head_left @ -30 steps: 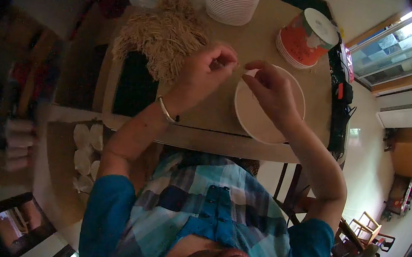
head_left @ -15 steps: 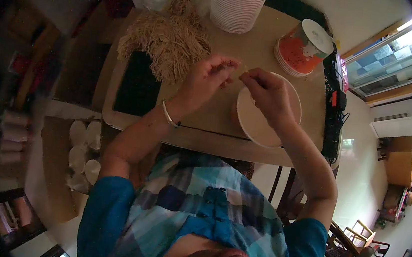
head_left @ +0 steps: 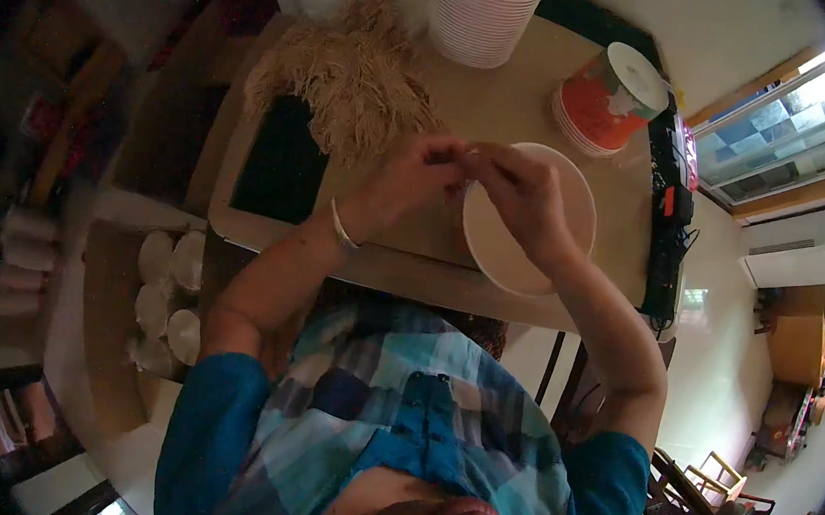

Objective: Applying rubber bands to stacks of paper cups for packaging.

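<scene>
My left hand [head_left: 403,178], with a pale bangle [head_left: 343,225] at its wrist, and my right hand [head_left: 527,201] meet fingertip to fingertip over the table. Both are pinched closed; whatever is between the fingers is too small and blurred to name. Below my right hand stands a wide white paper tub [head_left: 525,259], its open mouth facing up and partly covered by that hand. Beyond my left hand lies a loose heap of tan twisted cords [head_left: 361,81].
A tall stack of white tubs [head_left: 485,19] rises at the table's far side. At the right sits an orange and green printed tub [head_left: 600,101] with a white disc on top. A black power strip [head_left: 674,205] runs along the right edge. White cups fill a cardboard box [head_left: 104,326] at lower left.
My hands have come together; before, a small gap parted their fingertips. The right hand has shifted left. The open tub appears slightly further left.
</scene>
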A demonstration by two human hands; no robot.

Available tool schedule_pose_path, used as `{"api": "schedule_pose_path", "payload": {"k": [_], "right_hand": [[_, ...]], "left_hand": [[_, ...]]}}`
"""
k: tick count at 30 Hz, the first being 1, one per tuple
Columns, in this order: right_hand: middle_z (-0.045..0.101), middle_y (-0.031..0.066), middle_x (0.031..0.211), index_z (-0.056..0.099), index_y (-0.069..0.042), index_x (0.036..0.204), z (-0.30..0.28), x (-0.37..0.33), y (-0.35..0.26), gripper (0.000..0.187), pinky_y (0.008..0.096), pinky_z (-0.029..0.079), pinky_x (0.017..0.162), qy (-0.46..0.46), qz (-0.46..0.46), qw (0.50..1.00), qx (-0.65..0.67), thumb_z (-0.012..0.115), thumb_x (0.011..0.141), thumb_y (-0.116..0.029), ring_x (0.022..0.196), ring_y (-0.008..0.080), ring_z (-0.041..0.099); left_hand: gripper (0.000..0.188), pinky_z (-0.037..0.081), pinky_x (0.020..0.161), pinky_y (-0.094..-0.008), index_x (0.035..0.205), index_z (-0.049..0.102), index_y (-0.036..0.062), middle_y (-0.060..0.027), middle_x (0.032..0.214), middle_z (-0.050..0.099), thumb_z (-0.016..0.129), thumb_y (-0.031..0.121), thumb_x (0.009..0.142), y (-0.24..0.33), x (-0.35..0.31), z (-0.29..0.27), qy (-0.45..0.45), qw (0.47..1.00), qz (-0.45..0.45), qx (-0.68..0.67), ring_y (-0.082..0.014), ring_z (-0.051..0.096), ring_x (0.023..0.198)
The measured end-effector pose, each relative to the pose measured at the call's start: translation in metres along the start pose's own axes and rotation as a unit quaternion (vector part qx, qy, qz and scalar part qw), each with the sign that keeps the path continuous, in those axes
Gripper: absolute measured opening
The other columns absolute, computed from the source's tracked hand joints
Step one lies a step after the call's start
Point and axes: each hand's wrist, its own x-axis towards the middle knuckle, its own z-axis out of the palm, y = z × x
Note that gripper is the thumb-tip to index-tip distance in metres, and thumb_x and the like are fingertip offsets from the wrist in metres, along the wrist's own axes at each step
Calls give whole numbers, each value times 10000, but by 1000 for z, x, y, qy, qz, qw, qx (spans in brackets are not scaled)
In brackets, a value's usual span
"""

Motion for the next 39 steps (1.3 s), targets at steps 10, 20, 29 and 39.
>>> {"api": "schedule_pose_path", "payload": {"k": [10, 20, 29, 39], "right_hand": [[519, 91, 662, 608, -74, 956, -28, -1, -27, 147, 306, 447, 585, -45, 0, 969, -244, 642, 813, -89, 600, 201, 530], [620, 149, 771, 641, -47, 889, -24, -4, -10, 129, 359, 471, 606, -115, -2, 934, -339, 602, 829, -154, 673, 256, 621], [639, 191, 808, 642, -39, 891, -14, -8, -17, 164, 441, 481, 667, -98, 32, 968, -230, 566, 864, -181, 765, 385, 618], [611, 163, 971, 589, -46, 993, -10, -22, -8, 156, 435, 509, 626, -68, -109, 952, -278, 582, 852, -115, 760, 369, 621]], "left_hand": [[75, 489, 693, -233, 874, 649, 26, -31, 1010, 552, 675, 48, 807, 14, -4, -1, 69, 938, 178, 288, -107, 582, 797], [87, 494, 755, -324, 817, 601, 34, -76, 951, 592, 668, 31, 763, 19, -8, 0, 52, 859, 297, 413, -230, 603, 892], [98, 470, 832, -346, 874, 615, 63, -70, 921, 627, 672, 71, 796, 23, -10, 3, 50, 858, 257, 443, -249, 590, 925], [123, 471, 775, -349, 897, 634, 55, -84, 852, 579, 666, 132, 807, 37, 7, 3, 28, 860, 207, 466, -258, 576, 840]]}}
